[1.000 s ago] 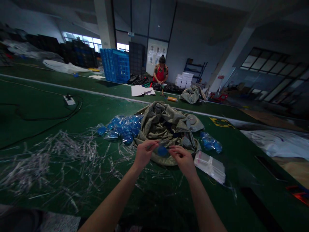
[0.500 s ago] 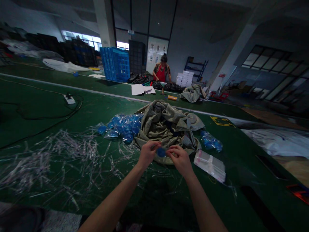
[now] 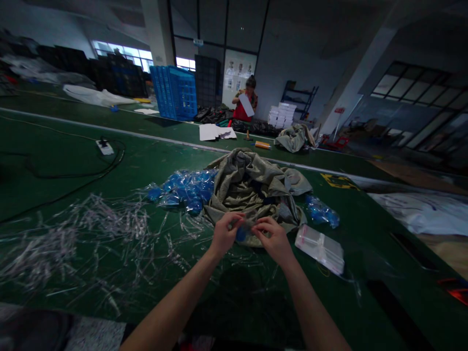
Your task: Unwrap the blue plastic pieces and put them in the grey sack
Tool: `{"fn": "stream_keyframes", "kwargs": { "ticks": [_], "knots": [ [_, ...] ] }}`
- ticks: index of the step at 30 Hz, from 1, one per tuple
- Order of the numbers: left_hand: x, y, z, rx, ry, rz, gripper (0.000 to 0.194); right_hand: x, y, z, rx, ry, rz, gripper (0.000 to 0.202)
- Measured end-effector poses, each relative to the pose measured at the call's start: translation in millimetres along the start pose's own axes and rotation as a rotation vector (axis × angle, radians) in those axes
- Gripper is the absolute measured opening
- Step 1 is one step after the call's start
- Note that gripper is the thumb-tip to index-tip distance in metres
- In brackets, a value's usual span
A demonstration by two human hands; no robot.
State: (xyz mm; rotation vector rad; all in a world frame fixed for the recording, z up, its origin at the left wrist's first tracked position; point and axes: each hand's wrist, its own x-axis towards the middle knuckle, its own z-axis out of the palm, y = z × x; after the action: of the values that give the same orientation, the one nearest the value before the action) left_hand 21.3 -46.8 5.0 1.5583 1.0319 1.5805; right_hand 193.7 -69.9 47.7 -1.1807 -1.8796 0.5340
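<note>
2 bare hands — the left hand and the right hand — are close together at the lower centre of the frame, above the near edge of a crumpled olive-grey fabric sack. Both pinch, thumb against fingers, a film-wrapped blue piece, which sits between them, too blurred to show its exact shape. Left of the sack, near the centre of the frame, a heap of wrapped blue pieces lies on the green worktable; a smaller blue cluster lies to the right of the sack. Loose clear plastic strips spread across the lower left, and a stack of clear plastic bags lies near the right hand. A white power strip sits at the middle left. In the upper middle, 1 co-worker in red holds up a white sheet, with blue plastic crates farther left
</note>
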Motion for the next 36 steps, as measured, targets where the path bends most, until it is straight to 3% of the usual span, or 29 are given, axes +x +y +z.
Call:
{"fn": "stream_keyframes", "kwargs": {
  "ticks": [6,12,20,23,31,33,36],
  "knots": [
    [-3,-9,2.3,-0.085,0.034,-0.108,0.017,0,-1,-3,-0.006,-0.031,-0.015,0.012],
    [-8,-15,1.2,-0.023,0.042,-0.155,0.02,-3,20,-1,0.096,-0.081,0.056,0.014],
    [-13,-33,2.3,-0.265,0.02,-0.477,0.024,-11,51,31,0.456,0.102,0.412,0.021],
    [-14,-39,1.4,-0.248,0.037,-0.554,0.023,-12,59,42,0.507,0.133,0.437,0.027],
    [-14,-44,-6.4,-0.068,0.036,-0.584,0.017,-11,78,58,0.529,0.179,0.451,0.034],
    [-14,-42,-7.4,0.059,0.1,-0.506,0.017,-12,82,60,0.528,0.181,0.445,0.035],
    [-11,-33,-4.2,0.426,0.138,-0.083,0.022,-13,85,62,0.522,0.186,0.427,0.033]
  ]
}}
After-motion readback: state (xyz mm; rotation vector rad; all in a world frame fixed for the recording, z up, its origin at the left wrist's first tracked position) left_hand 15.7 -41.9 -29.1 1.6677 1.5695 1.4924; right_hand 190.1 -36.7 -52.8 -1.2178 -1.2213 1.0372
